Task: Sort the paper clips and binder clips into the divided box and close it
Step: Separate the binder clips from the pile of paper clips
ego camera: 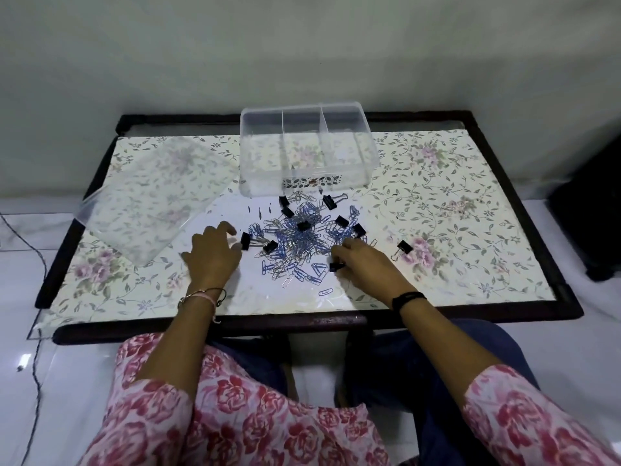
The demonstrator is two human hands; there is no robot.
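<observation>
A heap of blue and silver paper clips (299,240) lies in the middle of the table, with several black binder clips (341,220) scattered in and around it. Behind the heap stands the clear divided box (304,183), with three compartments that look empty. Its frosted lid (151,200) lies off to the left. My left hand (211,255) rests at the heap's left edge, fingers apart, fingertips touching a binder clip (245,240). My right hand (364,264) is at the heap's right side, fingers pinched on a black binder clip (336,266).
One binder clip (403,247) lies apart to the right of the heap. The low table (470,210) has a floral cover and a dark raised frame. A dark object (594,210) stands on the floor at the right, and a cable (37,264) runs along the left.
</observation>
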